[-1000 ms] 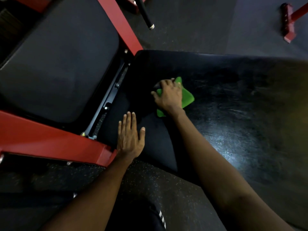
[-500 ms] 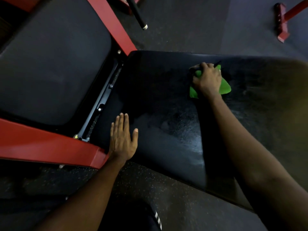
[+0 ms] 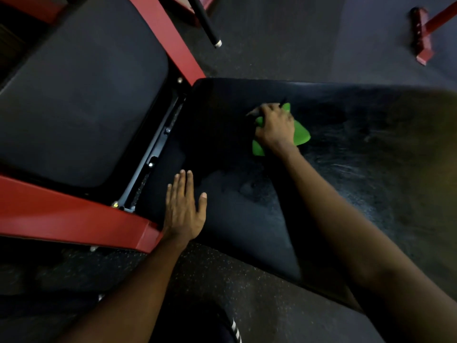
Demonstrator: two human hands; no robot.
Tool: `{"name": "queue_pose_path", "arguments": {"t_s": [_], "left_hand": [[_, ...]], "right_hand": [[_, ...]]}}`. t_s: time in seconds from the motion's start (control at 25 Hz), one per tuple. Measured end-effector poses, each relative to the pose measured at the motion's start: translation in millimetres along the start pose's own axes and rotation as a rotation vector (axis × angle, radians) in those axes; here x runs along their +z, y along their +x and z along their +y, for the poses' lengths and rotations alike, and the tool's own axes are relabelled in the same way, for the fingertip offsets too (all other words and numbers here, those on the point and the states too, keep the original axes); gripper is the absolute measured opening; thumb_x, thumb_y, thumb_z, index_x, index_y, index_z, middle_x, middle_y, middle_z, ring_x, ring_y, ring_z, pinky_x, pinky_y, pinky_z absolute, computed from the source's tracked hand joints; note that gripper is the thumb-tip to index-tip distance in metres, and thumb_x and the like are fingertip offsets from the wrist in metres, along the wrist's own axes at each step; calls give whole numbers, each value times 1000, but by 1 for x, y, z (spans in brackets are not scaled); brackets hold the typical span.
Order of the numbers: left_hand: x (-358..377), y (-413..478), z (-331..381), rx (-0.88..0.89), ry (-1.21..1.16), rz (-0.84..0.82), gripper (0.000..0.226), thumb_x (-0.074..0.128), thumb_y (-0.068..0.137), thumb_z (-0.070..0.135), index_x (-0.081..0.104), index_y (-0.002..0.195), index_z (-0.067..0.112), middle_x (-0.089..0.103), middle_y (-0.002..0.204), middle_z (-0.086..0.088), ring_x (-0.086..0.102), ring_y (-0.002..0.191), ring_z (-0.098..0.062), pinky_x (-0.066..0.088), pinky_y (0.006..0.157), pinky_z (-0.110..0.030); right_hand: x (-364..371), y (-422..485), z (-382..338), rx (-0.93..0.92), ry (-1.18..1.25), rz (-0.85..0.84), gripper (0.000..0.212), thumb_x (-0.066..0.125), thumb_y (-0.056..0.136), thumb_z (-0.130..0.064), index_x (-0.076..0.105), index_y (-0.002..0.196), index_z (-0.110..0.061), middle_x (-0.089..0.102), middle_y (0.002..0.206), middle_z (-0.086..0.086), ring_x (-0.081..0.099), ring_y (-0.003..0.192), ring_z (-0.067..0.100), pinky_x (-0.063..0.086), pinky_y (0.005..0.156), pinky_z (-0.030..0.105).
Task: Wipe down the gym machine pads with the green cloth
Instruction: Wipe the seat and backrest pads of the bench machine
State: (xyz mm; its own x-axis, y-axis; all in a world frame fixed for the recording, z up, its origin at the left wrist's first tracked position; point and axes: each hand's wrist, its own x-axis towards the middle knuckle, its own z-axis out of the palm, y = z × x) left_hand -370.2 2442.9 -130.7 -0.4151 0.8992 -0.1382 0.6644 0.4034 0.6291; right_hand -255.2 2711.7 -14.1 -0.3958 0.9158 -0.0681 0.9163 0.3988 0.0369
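1. Cloth check: the green cloth point(image 3: 301, 135) is on the big black pad point(image 3: 247, 219), toward its far-left part. It's bunched under the right hand point(image 3: 274, 125), with green bits poking out on the right and just below the wrist.
2. The right hand has its fingers curled down over the cloth, gripping it and pressing it onto the pad.
3. The left hand point(image 3: 184, 209) lies flat on the pad's near-left corner, fingers straight, thumb spread, holding nothing. It's just beside the end of the red frame bar point(image 3: 74, 219).
4. The pad looks streaky and shiny to the right of the cloth.
5. A 2nd black pad point(image 3: 81, 95) sits up left, well apart from both hands, with a metal rail point(image 3: 158, 147) in the gap between the 2 pads.
6. Up top, a black bar point(image 3: 206, 23) with a silver tip hangs over the dark floor point(image 3: 284, 45), and a red machine foot point(image 3: 421, 35) stands far right.
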Motion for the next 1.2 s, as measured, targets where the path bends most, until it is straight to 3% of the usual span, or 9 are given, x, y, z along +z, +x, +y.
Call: {"name": "queue_pose_path", "arguments": {"t_s": [0.16, 0.24, 0.32, 0.44, 0.6, 0.76, 0.84, 1.04, 1.2], "left_hand": [[2, -1, 1, 6, -11, 16, 74, 22, 100, 54, 21, 159, 9, 18, 166, -12, 13, 154, -24, 7, 125, -41], [2, -1, 0, 6, -4, 29, 73, 23, 100, 53, 22, 159, 10, 19, 166, -11, 14, 154, -23, 8, 125, -41], [3, 0, 0, 7, -5, 19, 73, 24, 100, 52, 22, 159, 10, 19, 166, -12, 14, 154, -24, 8, 125, -42], [4, 0, 0, 10, -6, 37, 71, 26, 101, 51, 24, 158, 9, 22, 165, -13, 17, 154, -25, 10, 125, -43], [4, 0, 0, 2, -5, 31, 72, 25, 101, 51, 26, 158, 8, 23, 164, -14, 19, 153, -26, 13, 125, -45], [3, 0, 0, 4, -1, 28, 72, 25, 101, 51, 26, 158, 7, 24, 164, -14, 19, 153, -27, 14, 125, -46], [3, -1, 0, 4, 5, 28, 72, 25, 101, 51, 25, 158, 7, 24, 164, -15, 19, 153, -27, 14, 125, -47], [0, 1, 2, 1, 39, 0, 74, 22, 100, 52, 23, 158, 6, 22, 164, -16, 18, 153, -29, 14, 125, -48], [0, 1, 1, 2, 47, -25, 76, 18, 98, 53, 20, 159, 7, 19, 165, -15, 15, 154, -28, 11, 125, -47]], "right_hand": [[4, 54, 0, 168, 36, 27, 41, 60, 88, -37, 56, 123, -15, 54, 132, 15, 48, 125, 40, 36, 106, 49], [18, 50, -30, 51, 40, -49, 46, 60, 88, -43, 56, 125, -16, 54, 133, 14, 48, 126, 38, 36, 107, 47], [25, 31, -47, -85, 30, -134, 46, 61, 86, -37, 56, 127, -17, 55, 134, 11, 48, 127, 38, 36, 109, 47], [8, 22, -25, -108, 49, -149, 49, 62, 83, -26, 54, 131, -18, 53, 137, 9, 49, 126, 38, 40, 106, 49], [-27, 25, 46, 105, 5, 7, 40, 60, 81, -21, 56, 121, -17, 54, 135, 13, 50, 122, 40, 38, 105, 50], [-49, 18, 87, 390, 26, 129, 45, 57, 80, -20, 53, 124, -16, 48, 140, 11, 38, 135, 39, 13, 116, 62], [-51, 7, 86, 422, 71, 159, 43, 55, 79, -19, 55, 122, -16, 50, 139, 10, 37, 136, 38, 16, 118, 59], [-44, -71, 69, 382, 82, 162, 43, 57, 77, -26, 61, 120, -27, 55, 137, 4, 41, 136, 32, 27, 116, 51], [-22, -150, 18, 226, 75, 87, 49, 61, 74, -31, 60, 124, -33, 53, 141, -6, 45, 133, 26, 28, 115, 50]]}}
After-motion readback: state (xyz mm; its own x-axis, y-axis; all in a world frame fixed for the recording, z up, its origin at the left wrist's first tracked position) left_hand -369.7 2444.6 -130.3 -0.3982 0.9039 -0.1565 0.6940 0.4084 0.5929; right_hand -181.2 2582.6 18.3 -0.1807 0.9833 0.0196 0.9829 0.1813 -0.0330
